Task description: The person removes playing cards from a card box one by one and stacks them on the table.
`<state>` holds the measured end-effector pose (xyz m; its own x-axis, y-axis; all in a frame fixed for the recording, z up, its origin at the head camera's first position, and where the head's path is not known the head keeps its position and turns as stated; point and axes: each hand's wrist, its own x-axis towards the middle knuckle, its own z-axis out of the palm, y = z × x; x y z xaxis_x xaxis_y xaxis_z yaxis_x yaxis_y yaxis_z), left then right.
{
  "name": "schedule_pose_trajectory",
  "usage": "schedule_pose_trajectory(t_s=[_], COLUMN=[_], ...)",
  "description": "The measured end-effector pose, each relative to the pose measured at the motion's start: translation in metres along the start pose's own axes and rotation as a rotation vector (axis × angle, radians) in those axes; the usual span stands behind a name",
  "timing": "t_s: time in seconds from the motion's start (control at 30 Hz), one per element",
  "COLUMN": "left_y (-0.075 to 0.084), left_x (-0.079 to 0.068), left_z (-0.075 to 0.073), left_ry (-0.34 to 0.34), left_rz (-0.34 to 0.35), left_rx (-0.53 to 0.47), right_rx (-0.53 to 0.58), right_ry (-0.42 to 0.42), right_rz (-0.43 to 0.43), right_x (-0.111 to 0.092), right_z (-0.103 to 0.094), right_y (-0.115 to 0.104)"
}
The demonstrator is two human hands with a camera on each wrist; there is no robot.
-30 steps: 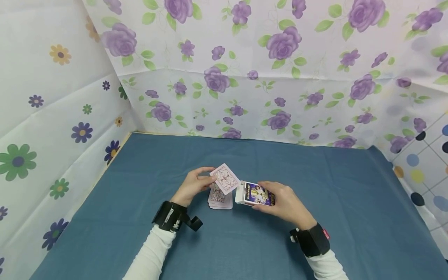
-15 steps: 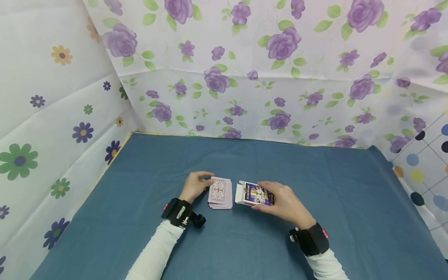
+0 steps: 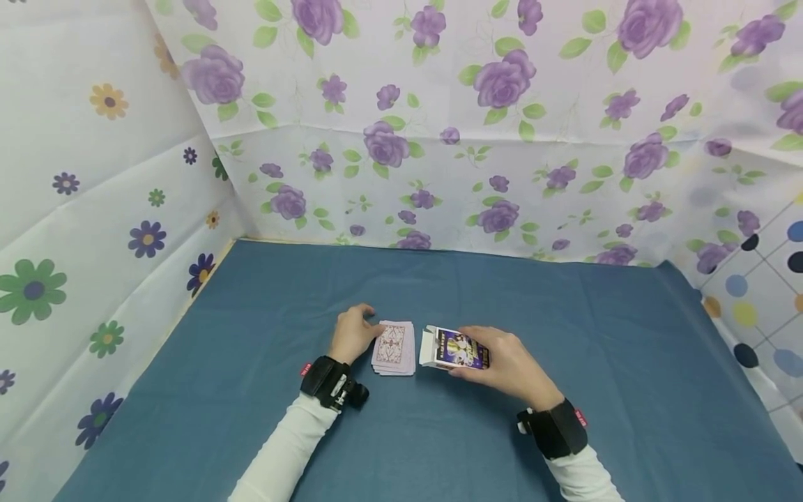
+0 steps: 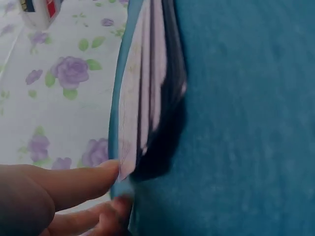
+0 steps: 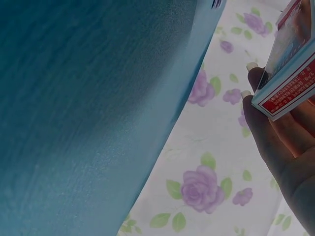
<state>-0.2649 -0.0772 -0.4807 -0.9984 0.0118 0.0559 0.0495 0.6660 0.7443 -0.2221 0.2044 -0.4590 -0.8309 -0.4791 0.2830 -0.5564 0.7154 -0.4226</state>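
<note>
A stack of playing cards point(image 3: 392, 346), backs up with a red pattern, lies on the blue cloth. My left hand point(image 3: 353, 336) is at its upper left side, the thumb tip right at the edge and the other fingers apart from the cards. In the left wrist view the thumb point(image 4: 83, 184) meets a corner of the stack point(image 4: 142, 93), whose cards sit unevenly, with other fingers curled beneath. My right hand point(image 3: 511, 362) grips a purple and gold card box point(image 3: 463, 348), its white flap open toward the stack. The right wrist view shows fingers around the box point(image 5: 290, 88).
The blue cloth point(image 3: 439, 439) covers the table. Behind it hangs a white sheet with purple roses point(image 3: 502, 174), and a flower-patterned sheet point(image 3: 144, 293) borders the left side. Black straps with cameras point(image 3: 329, 382) sit on both wrists.
A card held up over the stack by my left hand came down onto the stack. That hand then shifted slightly, its fingers parting from the cards. The right hand with the box stayed nearly still.
</note>
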Motion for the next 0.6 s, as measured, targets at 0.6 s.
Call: schedule_pose_trajectory(t_s=[0.6], left_y=[0.059], left_x=[-0.039], left_z=[0.002], left_ry=[-0.19], left_rz=[0.355], left_rx=[-0.118], right_rx=[-0.022], right_ry=[-0.005], right_rz=[-0.023], right_x=[0.001], right_z=[-0.002], right_y=[-0.009])
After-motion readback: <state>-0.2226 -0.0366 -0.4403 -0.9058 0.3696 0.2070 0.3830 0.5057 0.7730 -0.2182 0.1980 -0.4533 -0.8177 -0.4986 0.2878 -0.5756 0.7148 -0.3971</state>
